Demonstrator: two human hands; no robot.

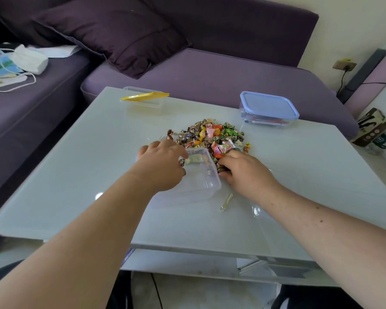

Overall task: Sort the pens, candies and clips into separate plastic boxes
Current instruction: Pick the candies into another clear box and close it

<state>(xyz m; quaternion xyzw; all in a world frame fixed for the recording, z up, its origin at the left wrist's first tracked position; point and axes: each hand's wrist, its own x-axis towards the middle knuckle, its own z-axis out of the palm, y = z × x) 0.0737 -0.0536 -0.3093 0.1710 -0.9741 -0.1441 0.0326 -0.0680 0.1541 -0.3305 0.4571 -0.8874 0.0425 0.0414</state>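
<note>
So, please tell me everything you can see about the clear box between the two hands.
The clear box is lidless, of see-through plastic with rounded corners. It stands upright on the table, its far rim against the candy pile. A few wrapped candies lie inside at the far end; the rest looks bare. The left hand reaches over its left rim and covers part of it. The right hand lies just right of it.

**Soft daylight, wide-angle bending**

Even, diffuse daylight is filling the room, with shadows staying faint. The glossy table is catching small glare spots near its front edge. Straight lines are bowing toward the frame edges, and the far corners are looking slightly soft.
</note>
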